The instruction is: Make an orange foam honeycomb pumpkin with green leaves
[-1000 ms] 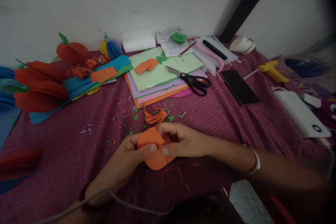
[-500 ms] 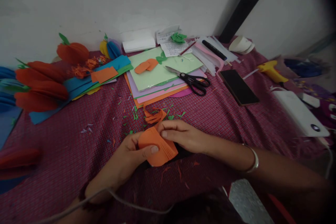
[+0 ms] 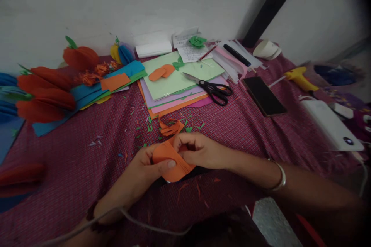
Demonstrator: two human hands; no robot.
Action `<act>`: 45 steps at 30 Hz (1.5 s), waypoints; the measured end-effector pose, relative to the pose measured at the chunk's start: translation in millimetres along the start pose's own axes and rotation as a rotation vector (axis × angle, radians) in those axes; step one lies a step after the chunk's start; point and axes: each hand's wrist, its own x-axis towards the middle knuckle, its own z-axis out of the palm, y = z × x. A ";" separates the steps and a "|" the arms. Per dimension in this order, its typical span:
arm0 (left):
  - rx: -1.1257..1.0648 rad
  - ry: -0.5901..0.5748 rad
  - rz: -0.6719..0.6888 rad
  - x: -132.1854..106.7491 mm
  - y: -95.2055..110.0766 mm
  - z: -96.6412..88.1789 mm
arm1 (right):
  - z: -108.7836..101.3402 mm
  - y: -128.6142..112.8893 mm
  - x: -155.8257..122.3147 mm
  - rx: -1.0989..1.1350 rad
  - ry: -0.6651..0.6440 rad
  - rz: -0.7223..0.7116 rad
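Note:
A stack of orange paper cut-outs [image 3: 171,166], rounded at the left end with layered edges at the right, is held low over the cloth. My left hand [image 3: 149,168] grips its left side, thumb pressed on top and fingers underneath. At the stack's right edge, my right hand [image 3: 199,150] has thumb and fingers curled round the layered sheets; its fingertips are partly hidden. Just beyond the hands lies a heap of orange paper strips [image 3: 171,127]. Black-handled scissors [image 3: 213,89] rest partly open on a pile of coloured paper sheets [image 3: 162,94].
Orange paper pumpkins [image 3: 46,104] stand at the left beside folded blue paper [image 3: 87,94]. A phone [image 3: 264,95], a yellow glue gun [image 3: 301,78] and a white power bank [image 3: 330,123] lie to the right. A cable [image 3: 153,231] crosses my left forearm. Green scraps litter the checked cloth [image 3: 116,170].
My right thumb has slid down along the stack's right edge, and a gap has opened between it and the fingers. The layered edges look less fanned. My left hand has barely moved.

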 end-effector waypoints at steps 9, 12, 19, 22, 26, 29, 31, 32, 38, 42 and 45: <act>0.023 0.016 0.030 -0.9 1.2 0.3 | 6.9 0.3 -5.7 -0.217 0.147 -0.069; 0.028 0.036 0.042 -0.9 2.6 1.5 | 8.6 -0.8 -6.2 -0.246 0.177 -0.114; 0.047 0.040 0.055 -2.0 4.6 3.4 | 5.9 -0.8 -4.8 -0.293 0.182 -0.151; 0.056 0.036 0.043 -1.9 2.0 1.5 | 6.3 -0.3 -4.3 -0.304 0.226 -0.134; 0.036 0.040 0.012 -0.3 1.2 2.2 | 7.4 -0.8 -3.1 -0.292 0.263 -0.153; 0.021 0.038 0.005 0.1 2.7 3.8 | 7.8 -1.3 -3.2 -0.296 0.278 -0.168; 0.024 0.041 0.005 0.0 3.1 3.6 | 7.8 -1.7 -3.8 -0.312 0.292 -0.166; 0.029 0.046 0.001 0.0 3.0 3.1 | 7.8 -1.9 -4.2 -0.319 0.301 -0.163; 0.079 0.063 0.000 1.0 0.6 -0.4 | 7.0 -4.1 -5.1 -0.310 0.339 -0.167; 0.076 0.072 0.006 0.3 0.3 -0.5 | 6.7 -4.5 -5.2 -0.324 0.347 -0.155; 0.057 0.074 0.019 -0.1 0.8 0.6 | 7.1 -4.5 -5.6 -0.318 0.348 -0.142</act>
